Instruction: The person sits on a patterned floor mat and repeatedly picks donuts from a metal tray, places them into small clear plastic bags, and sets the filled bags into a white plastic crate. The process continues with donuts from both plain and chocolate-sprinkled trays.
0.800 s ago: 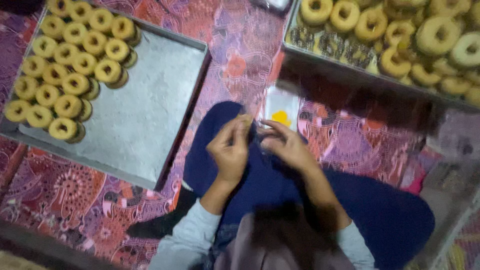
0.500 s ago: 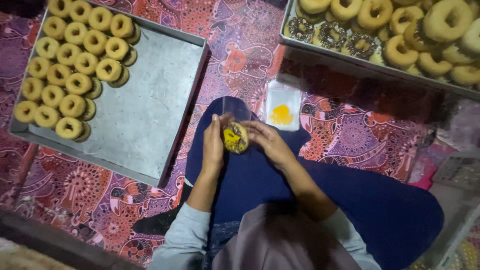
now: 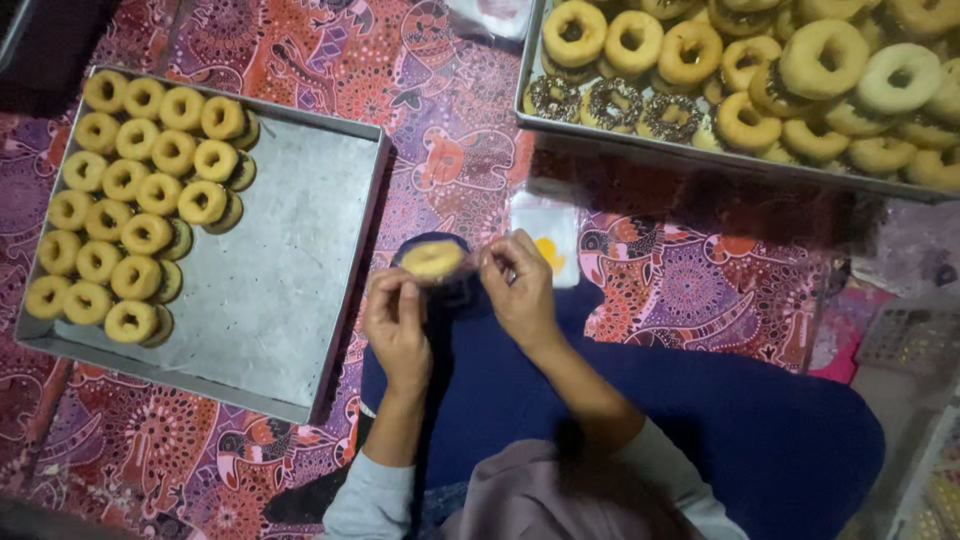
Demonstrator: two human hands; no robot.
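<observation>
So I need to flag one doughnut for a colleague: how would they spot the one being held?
Find the blue lap between the two metal trays. Above it, the left hand and right hand hold one yellow doughnut in clear wrap, the only doughnut off a tray.

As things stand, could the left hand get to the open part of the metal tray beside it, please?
Probably yes: the left hand lies just right of the tray, with nothing between them, though it and the right hand hold a doughnut.
</observation>
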